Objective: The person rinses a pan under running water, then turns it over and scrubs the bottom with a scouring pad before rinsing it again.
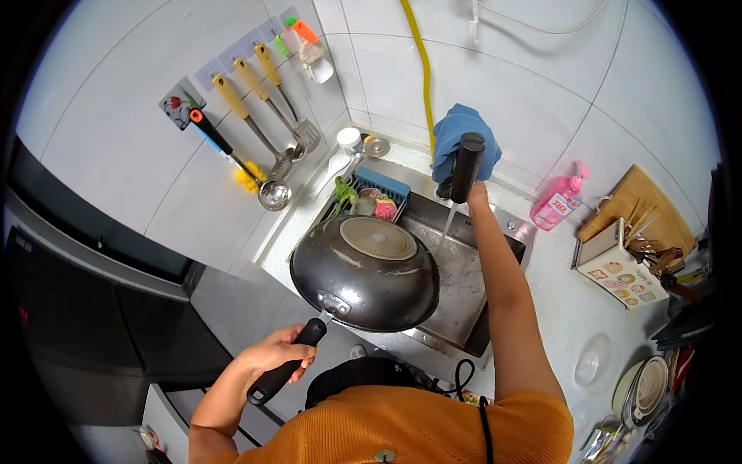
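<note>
Orange knitted garment (433,429) is seen nearest the lens, at the lower edge; a black cable (485,425) is laid over its shoulder. Left hand (278,353): fingers are closed fully round the black handle (286,363) of a dark wok (367,274); the wok is held bottom-up and tilted, its round base turned toward the camera, above the near-left corner of the steel sink (464,282). Right hand (475,192): it is raised to the black tap (466,166) and touches it; whether it is closed on the tap cannot be told; a thin stream of water (448,224) is seen falling from the tap into the sink, just beside the wok's rim. Blue cloth (456,131) is draped behind the tap. Blue drain basket (379,189) with vegetables is set at the sink's far-left edge. Ladles and spatulas (263,131) with wooden handles are hung on wall hooks at the left. Pink spray bottle (560,201) is stood on the tabletop (572,309) right of the sink; a knife block (622,267) and a wooden cutting board (649,205) are placed further right; a clear lid (593,359) and stacked bowls (645,387) are kept near the right edge.
</note>
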The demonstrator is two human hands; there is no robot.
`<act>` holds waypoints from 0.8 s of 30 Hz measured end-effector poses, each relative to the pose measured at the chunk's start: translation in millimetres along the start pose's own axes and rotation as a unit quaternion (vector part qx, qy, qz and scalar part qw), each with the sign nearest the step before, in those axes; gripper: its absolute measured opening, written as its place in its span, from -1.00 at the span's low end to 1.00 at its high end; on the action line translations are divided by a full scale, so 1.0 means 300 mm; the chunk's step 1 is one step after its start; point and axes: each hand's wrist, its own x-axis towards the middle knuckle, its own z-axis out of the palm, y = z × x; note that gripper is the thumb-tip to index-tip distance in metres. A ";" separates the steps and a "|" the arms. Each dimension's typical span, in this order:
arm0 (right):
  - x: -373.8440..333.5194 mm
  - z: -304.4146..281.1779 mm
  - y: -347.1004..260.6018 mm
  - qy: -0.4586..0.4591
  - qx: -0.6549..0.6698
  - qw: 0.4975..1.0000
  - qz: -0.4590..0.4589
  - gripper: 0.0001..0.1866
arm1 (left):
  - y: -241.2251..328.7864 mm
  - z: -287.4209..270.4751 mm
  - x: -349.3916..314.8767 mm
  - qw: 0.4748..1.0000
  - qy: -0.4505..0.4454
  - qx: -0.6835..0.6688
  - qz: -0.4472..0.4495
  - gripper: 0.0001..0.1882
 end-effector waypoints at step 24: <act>-0.341 -0.307 0.396 -0.012 -0.177 0.984 -0.016 -0.39 | 0.040 -0.048 0.074 0.994 -0.073 0.069 -0.038 -0.80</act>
